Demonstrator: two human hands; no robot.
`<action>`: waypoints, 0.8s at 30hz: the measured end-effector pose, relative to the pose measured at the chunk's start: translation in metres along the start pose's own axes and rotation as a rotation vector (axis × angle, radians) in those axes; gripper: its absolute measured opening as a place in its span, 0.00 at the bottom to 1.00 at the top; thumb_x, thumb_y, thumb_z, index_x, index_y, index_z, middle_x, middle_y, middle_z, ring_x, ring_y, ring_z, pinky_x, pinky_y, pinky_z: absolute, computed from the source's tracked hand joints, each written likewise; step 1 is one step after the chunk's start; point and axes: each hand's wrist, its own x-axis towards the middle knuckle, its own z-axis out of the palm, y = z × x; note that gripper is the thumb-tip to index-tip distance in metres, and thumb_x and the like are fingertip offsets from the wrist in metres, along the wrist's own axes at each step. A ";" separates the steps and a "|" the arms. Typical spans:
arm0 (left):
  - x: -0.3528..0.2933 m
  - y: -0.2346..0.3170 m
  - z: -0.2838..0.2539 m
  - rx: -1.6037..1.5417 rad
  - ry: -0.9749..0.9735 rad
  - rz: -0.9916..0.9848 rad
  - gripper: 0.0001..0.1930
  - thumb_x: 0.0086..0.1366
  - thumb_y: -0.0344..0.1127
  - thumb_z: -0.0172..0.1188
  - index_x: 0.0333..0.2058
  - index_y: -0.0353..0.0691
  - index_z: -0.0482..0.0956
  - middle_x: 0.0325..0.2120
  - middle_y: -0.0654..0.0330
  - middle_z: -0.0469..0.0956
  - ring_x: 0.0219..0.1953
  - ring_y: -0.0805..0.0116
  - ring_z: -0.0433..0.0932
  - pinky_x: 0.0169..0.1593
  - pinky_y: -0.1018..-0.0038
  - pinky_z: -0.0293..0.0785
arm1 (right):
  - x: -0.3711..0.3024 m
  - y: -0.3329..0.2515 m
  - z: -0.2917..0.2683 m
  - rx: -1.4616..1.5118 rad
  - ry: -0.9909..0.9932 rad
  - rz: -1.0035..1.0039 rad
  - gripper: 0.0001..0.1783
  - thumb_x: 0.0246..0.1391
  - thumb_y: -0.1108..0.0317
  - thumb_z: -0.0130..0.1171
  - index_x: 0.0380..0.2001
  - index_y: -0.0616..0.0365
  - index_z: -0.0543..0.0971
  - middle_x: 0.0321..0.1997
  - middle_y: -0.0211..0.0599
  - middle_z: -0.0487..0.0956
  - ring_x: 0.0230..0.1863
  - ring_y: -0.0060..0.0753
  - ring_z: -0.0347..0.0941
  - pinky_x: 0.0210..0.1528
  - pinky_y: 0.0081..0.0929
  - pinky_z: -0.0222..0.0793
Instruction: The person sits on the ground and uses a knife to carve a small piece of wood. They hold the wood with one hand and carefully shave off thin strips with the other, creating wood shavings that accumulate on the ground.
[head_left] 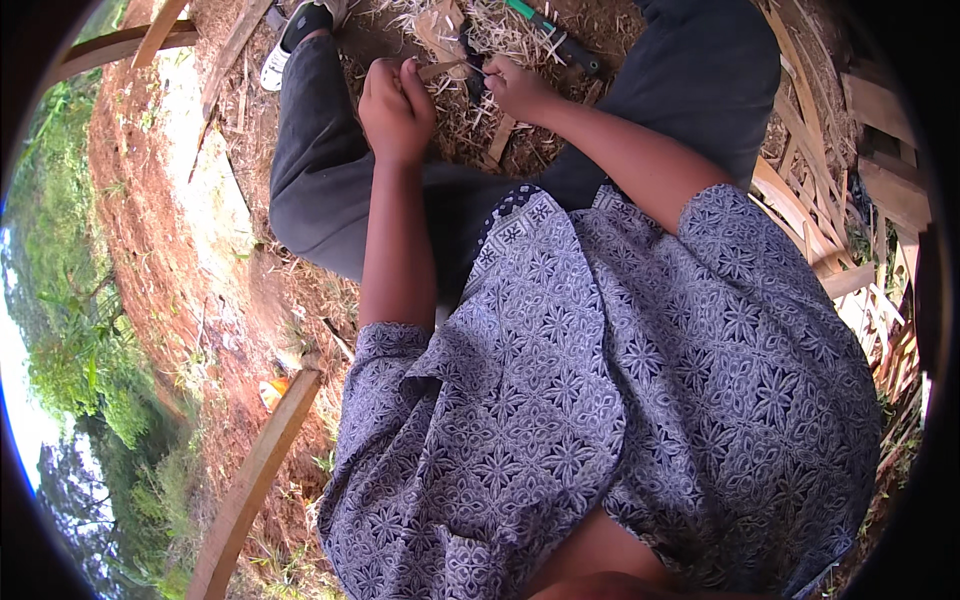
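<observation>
My left hand [395, 112] is closed, thumb on top, around a thin strip of wood [441, 69] that points toward my other hand. Close by on the right, my right hand [518, 90] is pinched shut near the strip's tip. What its fingers hold is too small to make out; something dark shows just beside them. A flat piece of wood [438, 30] lies on the ground beyond my hands. To its right is a tool with a green and black handle [552, 36]. Both hands are between my bent legs, above scattered wood shavings [500, 20].
Lengths of cut wood [800, 215] are piled on my right. A curved wooden beam [255, 480] rises at the lower left, and another beam [125, 48] crosses the upper left. Red soil [150, 230] slopes toward green bushes [90, 360] on the left.
</observation>
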 end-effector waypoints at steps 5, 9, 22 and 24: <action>-0.001 -0.004 0.002 -0.040 0.018 0.031 0.09 0.73 0.33 0.56 0.32 0.36 0.75 0.26 0.49 0.78 0.29 0.44 0.78 0.34 0.57 0.73 | -0.004 -0.029 -0.003 0.064 -0.009 -0.054 0.19 0.67 0.54 0.55 0.56 0.49 0.75 0.44 0.42 0.85 0.47 0.49 0.82 0.50 0.43 0.74; 0.006 -0.003 0.013 0.034 0.070 0.070 0.11 0.72 0.34 0.58 0.31 0.36 0.72 0.24 0.50 0.75 0.26 0.45 0.77 0.31 0.56 0.72 | 0.004 0.020 0.015 0.023 0.033 0.062 0.21 0.68 0.54 0.55 0.59 0.50 0.72 0.44 0.44 0.84 0.47 0.50 0.82 0.50 0.44 0.74; 0.008 -0.001 0.008 0.155 0.087 0.007 0.14 0.72 0.39 0.61 0.29 0.38 0.73 0.24 0.52 0.75 0.25 0.49 0.76 0.30 0.59 0.73 | 0.006 0.020 0.024 -0.071 0.036 0.070 0.19 0.69 0.55 0.49 0.57 0.51 0.72 0.42 0.49 0.84 0.46 0.54 0.82 0.49 0.50 0.73; 0.009 -0.002 0.009 0.132 0.066 -0.022 0.15 0.72 0.40 0.61 0.28 0.36 0.75 0.23 0.50 0.77 0.26 0.47 0.78 0.31 0.59 0.74 | 0.010 0.017 0.021 -0.084 0.041 0.068 0.19 0.69 0.55 0.49 0.57 0.50 0.72 0.42 0.49 0.84 0.46 0.54 0.82 0.49 0.51 0.73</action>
